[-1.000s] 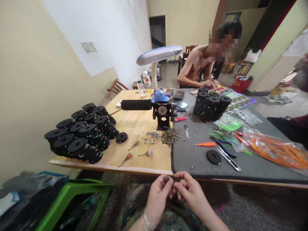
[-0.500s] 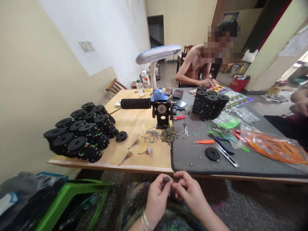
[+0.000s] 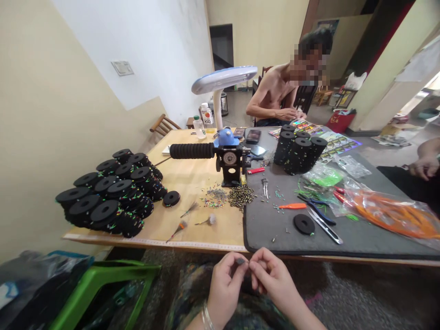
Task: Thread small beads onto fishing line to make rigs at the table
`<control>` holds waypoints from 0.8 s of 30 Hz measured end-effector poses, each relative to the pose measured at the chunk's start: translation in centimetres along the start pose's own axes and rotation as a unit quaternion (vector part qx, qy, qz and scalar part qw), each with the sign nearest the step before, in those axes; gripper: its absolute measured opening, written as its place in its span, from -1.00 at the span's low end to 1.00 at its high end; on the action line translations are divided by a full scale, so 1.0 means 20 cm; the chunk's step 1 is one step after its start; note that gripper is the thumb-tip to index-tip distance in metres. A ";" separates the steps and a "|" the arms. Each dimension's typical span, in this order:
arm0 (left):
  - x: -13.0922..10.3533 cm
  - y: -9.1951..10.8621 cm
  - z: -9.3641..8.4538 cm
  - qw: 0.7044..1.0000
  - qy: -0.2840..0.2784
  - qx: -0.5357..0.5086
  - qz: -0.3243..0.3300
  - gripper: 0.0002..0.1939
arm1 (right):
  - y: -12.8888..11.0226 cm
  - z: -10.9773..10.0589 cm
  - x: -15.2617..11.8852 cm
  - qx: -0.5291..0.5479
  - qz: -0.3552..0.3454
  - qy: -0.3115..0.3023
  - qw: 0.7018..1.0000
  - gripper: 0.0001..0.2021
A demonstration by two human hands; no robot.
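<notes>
Just in front of the table's near edge, my left hand [image 3: 225, 285] pinches a small dark grey piece [image 3: 241, 261] between thumb and forefinger. What kind of piece it is I cannot tell. My right hand [image 3: 271, 276] is closed beside it, fingertips touching those of the left; anything held there is too small to make out. On the table beyond lie several tufted stems [image 3: 208, 220], a pile of small dark brass-like pieces [image 3: 241, 197] and scattered tiny coloured beads [image 3: 215, 201]. A black foam ring [image 3: 304, 224] rests on the grey mat [image 3: 264, 233].
Stacked black foam spools [image 3: 103, 211] fill the table's left side, more spools [image 3: 299, 149] stand back right. A winding device [image 3: 231, 165] and lamp [image 3: 223, 78] are central. Scissors-like snips [image 3: 325, 225], pliers [image 3: 318, 208] and bagged orange cord [image 3: 395, 213] lie right. A co-worker [image 3: 275, 94] sits opposite.
My right hand's raised forefinger has curled in, and its fingertips now meet the left hand's. The view has shifted slightly. The co-worker opposite has moved a little to the left.
</notes>
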State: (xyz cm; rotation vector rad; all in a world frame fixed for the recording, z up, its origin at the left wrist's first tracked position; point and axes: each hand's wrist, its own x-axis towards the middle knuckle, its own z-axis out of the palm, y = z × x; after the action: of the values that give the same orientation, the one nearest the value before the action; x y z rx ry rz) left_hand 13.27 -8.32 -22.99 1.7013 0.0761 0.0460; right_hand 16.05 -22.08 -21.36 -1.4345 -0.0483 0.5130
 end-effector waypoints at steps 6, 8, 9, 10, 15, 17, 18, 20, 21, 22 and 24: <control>0.00 0.01 0.01 0.999 -0.019 -0.027 -0.011 -0.79 | -0.01 -0.01 0.01 0.031 0.028 0.012 0.999 -0.51; 0.00 0.03 0.01 0.999 -0.023 -0.040 -0.020 -0.78 | -0.01 -0.02 0.02 0.025 0.020 0.018 0.999 -0.52; 0.00 0.04 0.01 0.998 -0.026 -0.045 -0.024 -0.78 | -0.01 -0.03 0.02 0.018 0.009 0.022 1.000 -0.52; 0.00 0.05 0.01 0.998 -0.026 -0.049 -0.026 -0.78 | -0.01 -0.03 0.02 0.010 -0.005 0.026 1.000 -0.53; -0.01 0.06 0.00 0.998 -0.029 -0.047 -0.020 -0.88 | 0.01 -0.02 0.01 -0.053 -0.071 0.043 0.995 -0.58; -0.01 0.06 0.00 0.998 -0.035 -0.044 -0.027 -0.91 | 0.02 -0.02 0.01 -0.078 -0.081 0.042 0.993 -0.61; -0.01 0.06 -0.01 0.998 -0.037 -0.043 -0.032 -0.92 | 0.02 -0.01 0.00 -0.092 -0.085 0.043 0.991 -0.62; -0.02 0.06 -0.01 0.997 -0.042 -0.045 -0.038 -0.92 | 0.02 -0.01 0.00 -0.124 -0.093 0.046 0.987 -0.65; -0.02 0.06 -0.01 0.997 -0.044 -0.048 -0.040 -0.93 | 0.02 -0.01 -0.01 -0.140 -0.097 0.049 0.984 -0.66; -0.02 0.06 -0.01 0.997 -0.045 -0.052 -0.043 -0.93 | 0.02 -0.01 -0.01 -0.153 -0.101 0.051 0.982 -0.66; -0.02 0.05 -0.01 0.996 -0.050 -0.059 -0.049 -0.94 | 0.01 -0.02 -0.02 -0.172 -0.108 0.056 0.978 -0.68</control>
State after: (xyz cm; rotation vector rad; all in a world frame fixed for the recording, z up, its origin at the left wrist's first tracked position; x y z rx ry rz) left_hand 12.82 -8.38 -21.92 1.5764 0.0790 -0.1061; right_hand 15.77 -22.48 -21.50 -1.7693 -0.2087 0.2499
